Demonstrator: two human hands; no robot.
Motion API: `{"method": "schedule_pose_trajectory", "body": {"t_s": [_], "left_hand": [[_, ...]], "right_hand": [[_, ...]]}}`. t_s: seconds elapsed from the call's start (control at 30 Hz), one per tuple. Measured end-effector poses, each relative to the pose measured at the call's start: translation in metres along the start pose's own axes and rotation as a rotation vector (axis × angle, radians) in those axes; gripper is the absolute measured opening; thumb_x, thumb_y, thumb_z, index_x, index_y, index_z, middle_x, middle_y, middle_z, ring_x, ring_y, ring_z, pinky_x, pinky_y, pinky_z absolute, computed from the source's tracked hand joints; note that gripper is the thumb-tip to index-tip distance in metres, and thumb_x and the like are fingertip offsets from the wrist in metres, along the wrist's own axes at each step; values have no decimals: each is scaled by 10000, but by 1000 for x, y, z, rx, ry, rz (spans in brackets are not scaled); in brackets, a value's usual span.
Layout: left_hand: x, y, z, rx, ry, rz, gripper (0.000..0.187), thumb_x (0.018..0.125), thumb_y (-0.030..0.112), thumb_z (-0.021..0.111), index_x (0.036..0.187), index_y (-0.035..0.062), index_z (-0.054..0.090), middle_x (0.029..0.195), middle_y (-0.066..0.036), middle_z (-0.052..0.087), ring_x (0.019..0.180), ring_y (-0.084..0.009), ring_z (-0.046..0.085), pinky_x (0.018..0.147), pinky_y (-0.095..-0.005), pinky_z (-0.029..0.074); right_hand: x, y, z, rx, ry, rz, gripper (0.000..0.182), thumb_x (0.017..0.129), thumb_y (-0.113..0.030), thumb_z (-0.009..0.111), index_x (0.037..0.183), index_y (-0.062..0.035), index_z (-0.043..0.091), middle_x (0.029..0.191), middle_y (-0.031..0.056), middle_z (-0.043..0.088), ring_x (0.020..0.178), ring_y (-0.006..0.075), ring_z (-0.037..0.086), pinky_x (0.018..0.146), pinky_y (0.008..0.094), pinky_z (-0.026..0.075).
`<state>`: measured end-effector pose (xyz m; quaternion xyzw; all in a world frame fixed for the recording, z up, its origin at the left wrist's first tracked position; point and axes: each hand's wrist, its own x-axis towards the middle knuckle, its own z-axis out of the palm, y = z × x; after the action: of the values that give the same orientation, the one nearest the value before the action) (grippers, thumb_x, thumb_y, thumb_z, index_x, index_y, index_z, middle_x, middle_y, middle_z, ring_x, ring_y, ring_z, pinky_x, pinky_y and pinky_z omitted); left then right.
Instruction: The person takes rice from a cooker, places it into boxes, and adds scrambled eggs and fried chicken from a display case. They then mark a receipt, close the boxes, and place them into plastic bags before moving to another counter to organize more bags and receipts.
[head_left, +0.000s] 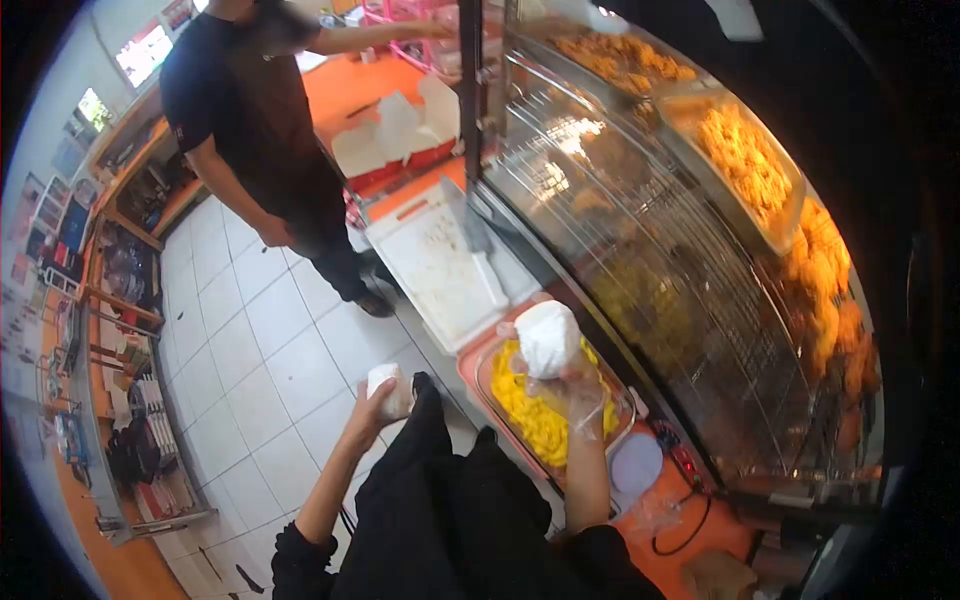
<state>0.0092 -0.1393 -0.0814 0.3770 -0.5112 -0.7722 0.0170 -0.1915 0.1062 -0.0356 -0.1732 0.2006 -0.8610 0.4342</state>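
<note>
My right hand (568, 388), in a clear plastic glove, holds up a rounded white bundle (547, 338) with a wrinkled surface. Beneath it lies a metal tray (483, 385) filled with bright yellow food pieces (528, 412), partly covered by my hand and the bundle. Lower and to the left, over the tiled floor, my left hand (372, 412) is closed round a smaller white object (385, 380); fingers hide part of it, and I cannot tell what kind it is.
A white cutting board (430, 265) carries a cleaver (480, 250). To the right stands a glass display case with racks (640, 200) and a tray of fried food (745, 165). A person (250, 130) stands beyond the board, reaching over the orange counter (370, 85) near open boxes (400, 140).
</note>
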Motion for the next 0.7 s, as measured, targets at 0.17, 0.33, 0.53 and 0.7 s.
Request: {"method": "schedule_pose_trajectory", "body": {"t_s": [0.17, 0.33, 0.53, 0.7], "left_hand": [[110, 96, -44, 198, 113, 280, 736, 720, 309, 750, 1197, -1, 282, 1055, -177, 508, 909, -230, 580, 696, -334, 524], [261, 235, -51, 590, 185, 763, 744, 614, 339, 804, 1118, -14, 386, 1013, -188, 563, 917, -251, 595, 772, -342, 493], [464, 310, -47, 965, 90, 1155, 719, 568, 247, 786, 1133, 28, 398, 1033, -201, 515, 946, -344, 536, 788, -440, 450], [503, 309, -52, 1331, 117, 775, 769, 562, 229, 774, 1194, 91, 358, 1094, -171, 472, 968, -391, 504, 812, -474, 437]], "right_hand": [[125, 3, 36, 24, -19, 87, 757, 646, -11, 722, 1295, -97, 342, 1188, 167, 476, 937, 294, 570, 660, 353, 566], [282, -1, 64, -170, 105, -101, 581, 711, -50, 705, 1218, -72, 421, 1069, 122, 543, 911, 244, 593, 675, 365, 568], [506, -21, 11, -595, 574, -274, 486, 729, -110, 691, 1137, -82, 430, 972, 72, 560, 845, 245, 587, 640, 359, 525], [582, -27, -62, -1678, 899, -485, 624, 639, -186, 699, 1173, -91, 390, 1032, 165, 520, 896, 318, 565, 749, 413, 487]]}}
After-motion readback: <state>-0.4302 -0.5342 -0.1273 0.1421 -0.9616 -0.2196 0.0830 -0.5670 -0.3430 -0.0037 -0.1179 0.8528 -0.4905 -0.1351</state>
